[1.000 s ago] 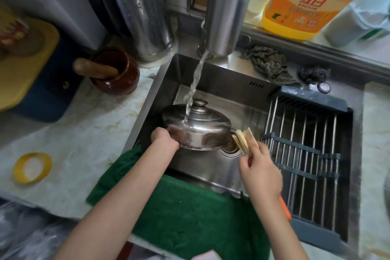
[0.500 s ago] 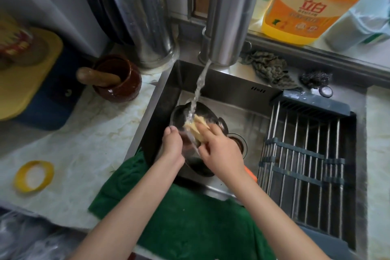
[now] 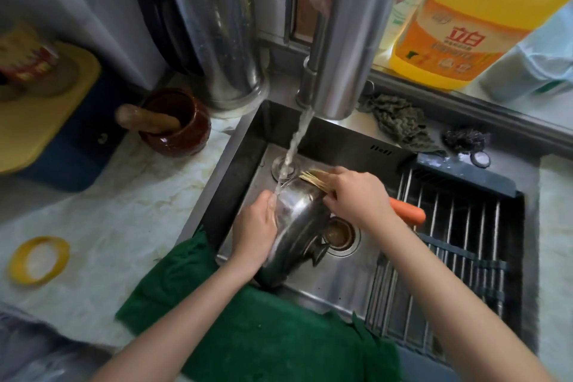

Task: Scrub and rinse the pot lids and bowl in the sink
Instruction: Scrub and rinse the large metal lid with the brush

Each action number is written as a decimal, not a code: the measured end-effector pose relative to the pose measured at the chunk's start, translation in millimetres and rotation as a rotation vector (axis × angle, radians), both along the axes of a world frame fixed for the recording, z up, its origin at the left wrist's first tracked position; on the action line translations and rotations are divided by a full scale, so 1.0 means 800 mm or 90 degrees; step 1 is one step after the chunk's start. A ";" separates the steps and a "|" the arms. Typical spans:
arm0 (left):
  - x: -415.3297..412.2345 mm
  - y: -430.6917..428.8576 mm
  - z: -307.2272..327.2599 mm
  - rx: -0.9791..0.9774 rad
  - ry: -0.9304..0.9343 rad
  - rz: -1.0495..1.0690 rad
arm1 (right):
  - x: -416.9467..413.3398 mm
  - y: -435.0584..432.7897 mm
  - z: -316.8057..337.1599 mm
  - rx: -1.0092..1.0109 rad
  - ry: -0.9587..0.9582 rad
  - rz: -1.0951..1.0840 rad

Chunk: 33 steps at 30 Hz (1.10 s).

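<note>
Head view, left grip (image 3: 255,232) holds upended lid (image 3: 297,226), knob (image 3: 317,253) rightward, right grip (image 3: 356,195) holds scrubber (image 3: 313,178)

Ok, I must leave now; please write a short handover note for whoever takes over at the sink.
Left hand grips the steel pot lid by its rim, tilted on edge in the sink under the running water.
Right hand holds a straw-coloured scrubber against the lid's upper edge.
Done: nothing visibly finished.
Left: finish scrubbing and rinsing this lid; other lids and bowl not in view.

Marbled countertop (image 3: 124,220) with brown crock (image 3: 183,130), green cloth (image 3: 248,329), yellow ring (image 3: 34,278), possibly tape.
</note>
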State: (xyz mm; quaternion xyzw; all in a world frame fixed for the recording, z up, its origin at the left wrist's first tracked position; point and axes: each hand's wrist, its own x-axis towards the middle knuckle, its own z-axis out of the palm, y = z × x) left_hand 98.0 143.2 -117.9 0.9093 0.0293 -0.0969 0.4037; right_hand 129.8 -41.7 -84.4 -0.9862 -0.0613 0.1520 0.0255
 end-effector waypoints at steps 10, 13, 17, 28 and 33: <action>-0.001 -0.007 0.000 0.042 -0.043 -0.030 | -0.016 -0.005 0.010 0.040 -0.008 -0.006; 0.008 -0.007 0.005 0.044 -0.047 -0.005 | -0.051 0.029 0.018 0.128 -0.070 0.093; 0.005 -0.013 0.006 -0.010 -0.006 -0.012 | -0.032 0.012 0.006 0.119 -0.065 -0.047; 0.027 -0.016 0.017 -0.215 0.115 0.170 | -0.037 0.055 0.003 0.145 -0.104 -0.072; 0.039 -0.009 0.006 -0.269 0.157 0.211 | -0.037 0.073 0.012 0.131 -0.093 0.030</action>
